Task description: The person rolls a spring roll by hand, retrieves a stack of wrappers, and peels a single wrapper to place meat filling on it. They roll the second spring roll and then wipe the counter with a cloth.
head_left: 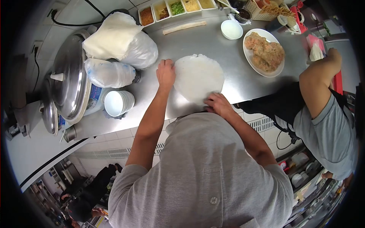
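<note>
A thin, round, whitish dough sheet (199, 78) lies flat on the steel counter, its top edge a little ragged. My left hand (166, 74) is at the sheet's left edge, fingers curled and closed against it. At the lower right edge, near the counter's front, my right hand (218, 104) has its fingers bent and pressed together on the dough. The fingertips of both hands are partly hidden. Beyond the sheet lies a pale rolled strip (184, 27), which looks like dough. An oval plate of minced, meat-like filling (268, 57) stands to the right.
At the back are a row of topping trays (176, 8) and a small white bowl (232, 29). To the left stand plastic-wrapped bundles (110, 73), stacked white cups (118, 103) and large lidded metal pots (70, 76). A co-worker's bent arm (319, 81) is close on the right.
</note>
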Tool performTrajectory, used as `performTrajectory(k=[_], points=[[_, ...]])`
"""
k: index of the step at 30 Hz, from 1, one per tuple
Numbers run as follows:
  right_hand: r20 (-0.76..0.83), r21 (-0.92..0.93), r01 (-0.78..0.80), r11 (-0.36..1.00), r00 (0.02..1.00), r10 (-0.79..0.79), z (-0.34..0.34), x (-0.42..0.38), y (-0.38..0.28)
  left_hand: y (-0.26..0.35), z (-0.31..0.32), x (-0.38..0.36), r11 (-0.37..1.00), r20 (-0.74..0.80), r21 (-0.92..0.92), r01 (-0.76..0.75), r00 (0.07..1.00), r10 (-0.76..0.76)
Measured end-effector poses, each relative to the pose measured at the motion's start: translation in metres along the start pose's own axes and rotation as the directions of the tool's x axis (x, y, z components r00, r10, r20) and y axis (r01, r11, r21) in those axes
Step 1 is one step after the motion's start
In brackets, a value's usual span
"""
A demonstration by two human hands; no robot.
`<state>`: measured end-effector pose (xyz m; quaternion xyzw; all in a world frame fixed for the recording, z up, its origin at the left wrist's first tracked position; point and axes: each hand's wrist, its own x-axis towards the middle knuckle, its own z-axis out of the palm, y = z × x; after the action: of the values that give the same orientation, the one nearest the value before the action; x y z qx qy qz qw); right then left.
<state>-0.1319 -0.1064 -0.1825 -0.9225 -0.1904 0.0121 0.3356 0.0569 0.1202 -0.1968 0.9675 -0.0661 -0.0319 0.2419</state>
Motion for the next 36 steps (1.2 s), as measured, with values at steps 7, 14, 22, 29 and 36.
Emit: performTrajectory(k=[7, 14, 22, 29, 36], points=[[0.191, 0.155, -0.18, 0.971, 0.97, 0.149, -0.026, 0.047, -0.001, 0.012, -0.006, -0.064, 0.901, 0.138, -0.11, -0.42, 0.891, 0.432], [0.558, 0.139, -0.293, 0.946, 0.812, 0.169, -0.017, 0.056, -0.005, -0.001, 0.0, -0.079, 0.898, 0.168, -0.117, -0.424, 0.883, 0.439], [0.088, -0.087, -0.334, 0.939, 0.936, 0.341, 0.005, 0.081, 0.0, 0.005, 0.003, -0.062, 0.859, 0.151, -0.138, -0.493, 0.846, 0.511], [0.015, -0.086, -0.474, 0.876, 0.879, 0.476, -0.016, 0.037, 0.041, -0.042, -0.016, -0.057, 0.908, 0.103, -0.078, -0.411, 0.903, 0.417], [-0.127, -0.131, -0.553, 0.823, 0.832, 0.539, -0.075, 0.022, 0.061, -0.042, -0.025, -0.062, 0.914, 0.076, -0.047, -0.402, 0.911, 0.405]])
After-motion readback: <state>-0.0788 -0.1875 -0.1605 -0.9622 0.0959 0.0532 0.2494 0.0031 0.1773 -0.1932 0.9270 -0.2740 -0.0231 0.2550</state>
